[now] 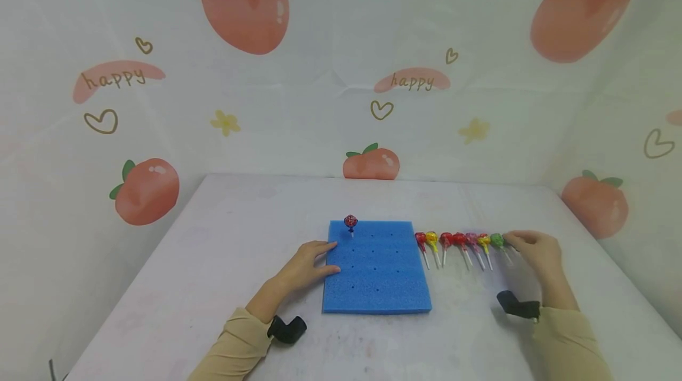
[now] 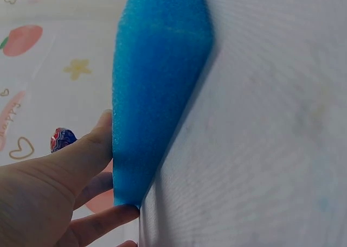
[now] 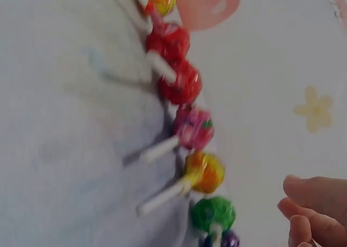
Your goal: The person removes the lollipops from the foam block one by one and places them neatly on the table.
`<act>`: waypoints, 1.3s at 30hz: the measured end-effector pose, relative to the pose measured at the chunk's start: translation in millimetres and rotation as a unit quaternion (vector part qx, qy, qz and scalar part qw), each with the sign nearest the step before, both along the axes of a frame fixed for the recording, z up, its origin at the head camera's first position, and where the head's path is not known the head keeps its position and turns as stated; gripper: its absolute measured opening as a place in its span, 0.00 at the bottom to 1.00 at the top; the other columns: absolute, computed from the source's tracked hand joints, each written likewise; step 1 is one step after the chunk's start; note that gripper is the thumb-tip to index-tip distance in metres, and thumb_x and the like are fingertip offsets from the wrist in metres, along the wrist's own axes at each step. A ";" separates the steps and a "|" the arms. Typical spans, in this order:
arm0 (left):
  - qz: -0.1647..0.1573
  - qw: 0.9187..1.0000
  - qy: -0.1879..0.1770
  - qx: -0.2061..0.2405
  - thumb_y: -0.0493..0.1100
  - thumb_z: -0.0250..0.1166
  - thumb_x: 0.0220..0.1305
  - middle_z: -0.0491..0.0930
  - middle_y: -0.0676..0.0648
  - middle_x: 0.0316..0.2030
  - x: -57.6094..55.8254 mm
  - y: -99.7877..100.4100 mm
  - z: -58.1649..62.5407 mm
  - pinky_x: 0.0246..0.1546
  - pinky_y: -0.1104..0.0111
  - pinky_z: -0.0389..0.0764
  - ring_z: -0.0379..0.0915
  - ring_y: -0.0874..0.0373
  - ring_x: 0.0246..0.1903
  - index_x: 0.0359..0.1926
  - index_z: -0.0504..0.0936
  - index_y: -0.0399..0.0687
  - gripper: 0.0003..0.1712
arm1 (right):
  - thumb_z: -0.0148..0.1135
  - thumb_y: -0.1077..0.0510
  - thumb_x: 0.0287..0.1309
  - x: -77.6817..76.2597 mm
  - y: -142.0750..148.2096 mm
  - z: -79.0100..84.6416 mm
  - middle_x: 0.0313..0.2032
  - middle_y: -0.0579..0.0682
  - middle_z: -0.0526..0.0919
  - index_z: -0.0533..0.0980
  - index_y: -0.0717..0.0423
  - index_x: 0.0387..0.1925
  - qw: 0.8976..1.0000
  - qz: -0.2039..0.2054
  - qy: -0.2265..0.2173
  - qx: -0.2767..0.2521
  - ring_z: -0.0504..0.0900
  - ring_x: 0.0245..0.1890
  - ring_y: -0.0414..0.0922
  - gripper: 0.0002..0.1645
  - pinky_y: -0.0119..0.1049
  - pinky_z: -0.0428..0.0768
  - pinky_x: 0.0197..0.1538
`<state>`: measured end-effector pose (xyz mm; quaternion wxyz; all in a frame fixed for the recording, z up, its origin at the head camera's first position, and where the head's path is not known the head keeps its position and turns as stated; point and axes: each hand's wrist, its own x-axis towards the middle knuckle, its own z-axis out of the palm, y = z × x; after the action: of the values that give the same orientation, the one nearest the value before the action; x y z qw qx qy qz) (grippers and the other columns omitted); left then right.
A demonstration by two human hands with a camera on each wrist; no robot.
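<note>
My left hand rests at the left edge of a blue foam board, thumb and fingers spread and touching it. A lollipop in a dark red and blue wrapper stands upright in the board's far left part; small holes dot the rest. My right hand is at the right end of a row of lollipops, beside a green lollipop. In the right wrist view its bent fingertips show no object between them. A purple wrapper shows beside the green one.
Left of the green one lie a yellow lollipop, a pink lollipop and several red and yellow ones, sticks toward me. The white table ends at a printed cloth backdrop. Black wrist mounts sit on both wrists.
</note>
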<state>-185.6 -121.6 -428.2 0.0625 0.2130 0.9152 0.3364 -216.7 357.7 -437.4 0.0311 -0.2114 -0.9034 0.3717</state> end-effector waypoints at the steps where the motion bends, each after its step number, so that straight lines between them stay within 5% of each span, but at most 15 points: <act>1: 0.001 1.000 -0.002 0.001 0.51 0.62 0.58 0.67 0.36 0.60 0.0 0.0 0.0 0.63 0.49 0.61 0.58 0.40 0.62 0.63 0.66 0.41 0.35 | 0.51 0.31 0.53 -5.0 3.4 -7.2 0.53 0.64 0.74 0.73 0.62 0.52 1.000 0.008 0.013 0.008 0.70 0.51 0.57 0.41 0.44 0.74 0.41; 6: 0.002 1.000 -0.005 0.002 0.51 0.62 0.57 0.67 0.36 0.60 0.5 0.1 0.6 0.63 0.48 0.61 0.58 0.40 0.62 0.63 0.66 0.41 0.35 | 0.51 0.28 0.50 -13.9 -4.4 -11.8 0.52 0.61 0.74 0.75 0.55 0.50 0.998 0.044 0.041 0.016 0.69 0.48 0.54 0.40 0.36 0.73 0.32; 13: 0.004 1.000 -0.010 0.003 0.51 0.62 0.57 0.67 0.37 0.60 0.5 0.8 1.4 0.63 0.49 0.61 0.58 0.40 0.63 0.63 0.66 0.42 0.35 | 0.53 0.37 0.57 15.0 -68.9 48.0 0.51 0.66 0.73 0.73 0.63 0.51 0.992 0.115 0.043 -0.006 0.70 0.48 0.57 0.36 0.45 0.78 0.39; 16: 0.003 1.000 -0.005 0.005 0.51 0.62 0.57 0.67 0.36 0.60 0.2 0.7 1.4 0.62 0.48 0.61 0.59 0.40 0.62 0.62 0.66 0.41 0.35 | 0.54 0.39 0.58 21.5 -89.7 60.2 0.48 0.65 0.75 0.74 0.62 0.50 0.987 0.151 0.052 0.019 0.72 0.45 0.55 0.32 0.39 0.78 0.40; 39: -0.001 1.000 0.003 0.001 0.51 0.63 0.57 0.68 0.37 0.59 -0.5 -0.2 -0.4 0.62 0.49 0.62 0.59 0.40 0.62 0.62 0.66 0.41 0.35 | 0.63 0.53 0.53 3.8 -186.9 38.7 0.28 0.52 0.76 0.80 0.59 0.38 0.947 0.296 0.100 -0.074 0.71 0.26 0.42 0.15 0.27 0.71 0.24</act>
<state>-186.1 -121.8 -428.6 0.0604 0.2152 0.9148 0.3365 -212.9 170.8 -398.6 -0.0058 0.1015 -0.8877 0.4490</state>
